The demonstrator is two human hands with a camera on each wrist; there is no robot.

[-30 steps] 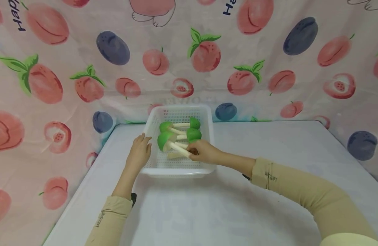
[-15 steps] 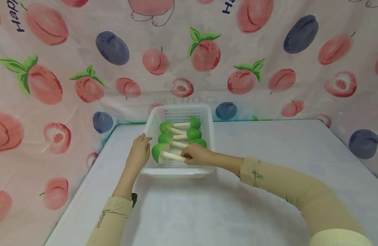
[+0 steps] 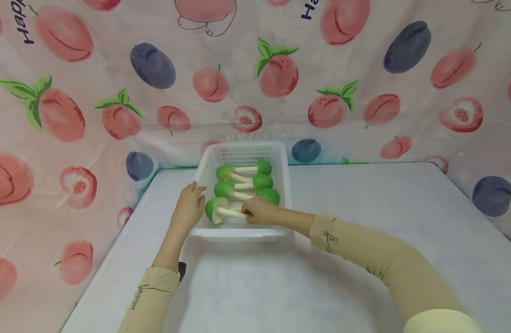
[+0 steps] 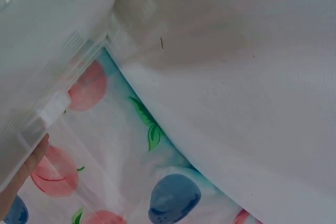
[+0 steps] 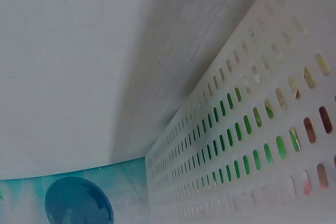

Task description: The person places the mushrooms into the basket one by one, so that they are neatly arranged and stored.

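A white plastic basket (image 3: 285, 185) stands on the table with several toy mushrooms (image 3: 262, 181) lying in it, green-capped and pale-stemmed. My right hand (image 3: 263, 211) reaches over the basket's right side and pinches the stem of the nearest mushroom (image 3: 215, 210), whose cap points left. The stem's far end is hidden by the fingers. At the left rim, my left hand (image 3: 188, 203) rests with its fingers extended along the outside of the basket. The left wrist view catches those fingers (image 4: 32, 162) against the basket wall (image 4: 50, 111). Through the slotted wall (image 5: 231, 140), the right wrist view shows bits of green.
The white table (image 3: 363, 199) spreads around the basket. Behind and to the left hangs a fruit-printed cloth (image 3: 247, 60), close to the basket's back rim.
My right hand has moved left and toward me with the nearest mushroom, bringing it lower at the basket's front. The other mushrooms show more fully now. My left hand stays at the rim.
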